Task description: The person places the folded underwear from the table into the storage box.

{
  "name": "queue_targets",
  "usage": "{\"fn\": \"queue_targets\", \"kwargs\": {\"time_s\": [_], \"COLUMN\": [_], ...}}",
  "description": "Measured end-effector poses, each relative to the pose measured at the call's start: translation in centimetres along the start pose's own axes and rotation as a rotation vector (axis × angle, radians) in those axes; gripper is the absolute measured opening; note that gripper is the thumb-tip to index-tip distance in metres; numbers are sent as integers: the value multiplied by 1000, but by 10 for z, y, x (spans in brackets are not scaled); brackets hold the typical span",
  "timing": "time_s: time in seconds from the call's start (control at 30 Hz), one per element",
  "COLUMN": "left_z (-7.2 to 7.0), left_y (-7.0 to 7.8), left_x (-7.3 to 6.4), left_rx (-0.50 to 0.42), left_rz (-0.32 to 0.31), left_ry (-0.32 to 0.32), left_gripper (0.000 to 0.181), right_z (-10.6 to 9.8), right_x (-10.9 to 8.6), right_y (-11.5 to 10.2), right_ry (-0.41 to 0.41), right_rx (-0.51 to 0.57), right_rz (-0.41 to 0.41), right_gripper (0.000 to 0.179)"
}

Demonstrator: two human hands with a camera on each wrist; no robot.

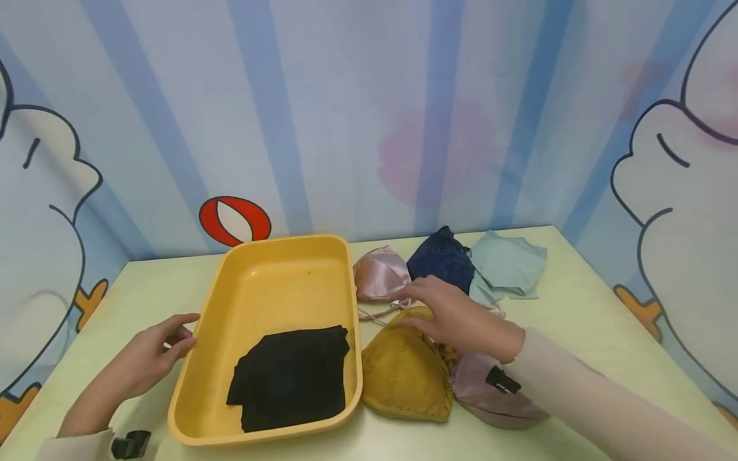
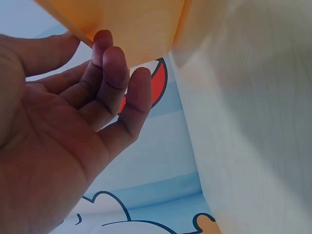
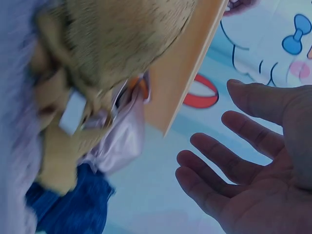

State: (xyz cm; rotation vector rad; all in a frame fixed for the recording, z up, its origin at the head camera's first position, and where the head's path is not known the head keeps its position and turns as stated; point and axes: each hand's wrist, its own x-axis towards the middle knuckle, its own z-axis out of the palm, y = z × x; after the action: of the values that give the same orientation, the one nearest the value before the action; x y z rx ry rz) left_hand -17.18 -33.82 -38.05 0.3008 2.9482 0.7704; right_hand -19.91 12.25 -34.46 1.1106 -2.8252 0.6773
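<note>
Five soft pieces sit on the table, right of the yellow tray; a flat black cloth lies in the tray's near end.

Nearest piece: mustard bra, just beside the tray's right wall, its padded cup domed upward. Pink satin bra beyond it, thin straps trailing; navy piece and pale blue cloth toward the back; lilac bra at the mustard one's right, partly under the forearm.

Right hand hangs over the far tip of the mustard bra. Its own wrist view gives fingers well spread, thumb apart, nothing between them. Contact with cloth: cannot tell from overhead, though that wrist view suggests a gap.

Left hand is at the tray's left wall, fingers loosely bent, fingertips at or against the rim; no firm clasp to be seen.

Handling, judged by eye: mustard bra light, soft, the cup springy enough to hold its dome but likely to dent if squeezed. Matte fabric, so little slip expected; the satin neighbour looks slicker. Best hold: cup edge between thumb and fingers, loose straps gathered in, since they could snag neighbours. White tag shows among the straps.
</note>
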Motion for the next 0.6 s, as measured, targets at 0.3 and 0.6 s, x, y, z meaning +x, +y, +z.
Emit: {"fn": "queue_targets", "kwargs": {"time_s": [0.3,0.6], "left_z": [1,1], "left_y": [-2,-1], "left_x": [-3,-2], "left_rx": [14,7], "left_rz": [27,30], "left_ry": [9,9], "left_gripper": [41,41], "right_z": [-16,-27], "right_x": [-25,-49], "right_y": [26,46], "right_ry": [28,44], "right_rx": [-16,-25], "right_rz": [72,119], "right_gripper": [41,42]}}
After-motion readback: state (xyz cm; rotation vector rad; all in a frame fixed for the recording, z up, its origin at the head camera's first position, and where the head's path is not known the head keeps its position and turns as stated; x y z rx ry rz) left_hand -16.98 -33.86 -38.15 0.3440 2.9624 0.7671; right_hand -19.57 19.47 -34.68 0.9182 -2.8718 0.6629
